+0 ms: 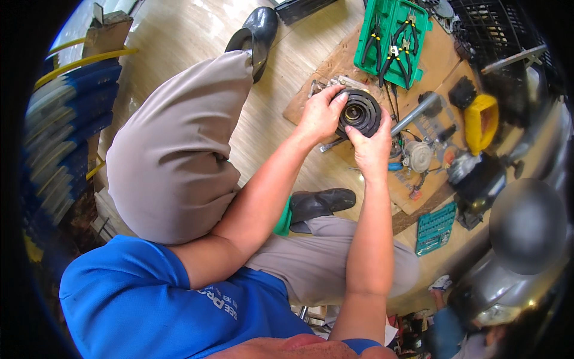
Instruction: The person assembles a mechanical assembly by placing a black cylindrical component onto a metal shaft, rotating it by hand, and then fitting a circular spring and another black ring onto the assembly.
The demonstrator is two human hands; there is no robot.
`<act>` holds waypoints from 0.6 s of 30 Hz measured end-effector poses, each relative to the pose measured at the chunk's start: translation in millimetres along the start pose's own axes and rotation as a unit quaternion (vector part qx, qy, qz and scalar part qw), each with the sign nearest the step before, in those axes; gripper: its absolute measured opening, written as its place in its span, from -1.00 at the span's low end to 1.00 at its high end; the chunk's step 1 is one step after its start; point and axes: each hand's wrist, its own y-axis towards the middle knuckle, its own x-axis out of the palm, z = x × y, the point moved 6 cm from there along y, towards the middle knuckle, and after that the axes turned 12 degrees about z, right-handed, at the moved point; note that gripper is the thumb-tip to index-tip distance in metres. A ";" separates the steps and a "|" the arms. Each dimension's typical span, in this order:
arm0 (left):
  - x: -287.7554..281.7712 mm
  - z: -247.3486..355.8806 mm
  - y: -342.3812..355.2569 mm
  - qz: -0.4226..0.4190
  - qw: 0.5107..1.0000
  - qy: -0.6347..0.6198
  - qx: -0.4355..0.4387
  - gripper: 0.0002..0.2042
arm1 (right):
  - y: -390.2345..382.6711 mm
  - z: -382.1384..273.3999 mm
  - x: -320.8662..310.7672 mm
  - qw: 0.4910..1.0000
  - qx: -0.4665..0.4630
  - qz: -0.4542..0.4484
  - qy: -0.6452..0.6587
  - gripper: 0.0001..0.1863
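Between my two hands is a black round, grooved part (365, 103) with a hollow centre and rings inside. My left hand (323, 113) grips its left side, thumb on the face; my right hand (371, 149) grips its lower right, thumb on the rim. Behind it lie a silver metal assembly (320, 84) and cables on a worn cardboard sheet (347, 54). A steel tube (417, 113) lies just right of my right hand, near a round silver part (418, 157).
A green pliers case (365, 48), teal socket set (431, 233), yellow container (481, 119) and black crate (484, 30) surround the work. Blue curved panels (72, 137) stand left. My shoes (260, 30) flank the cardboard. Another person's foot (440, 283) shows lower right.
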 end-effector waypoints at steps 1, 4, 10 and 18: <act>3.2 -3.5 -2.1 0.008 0.999 -0.042 -0.021 -0.66 | 0.1 -0.6 -0.6 1.000 0.003 0.007 -0.009 -0.10; 10.3 -7.9 -4.4 0.011 0.994 -0.087 -0.061 -0.67 | 0.6 3.9 -5.5 0.999 -0.013 0.033 -0.030 -0.21; 14.0 -18.4 -3.9 0.041 0.988 -0.108 -0.099 -0.67 | 9.9 14.8 -9.9 0.999 -0.006 0.038 0.025 -0.33; 9.0 2.7 -19.0 0.127 0.972 -0.139 -0.138 -0.67 | 20.8 -16.4 -14.5 1.000 -0.001 0.009 0.016 -0.43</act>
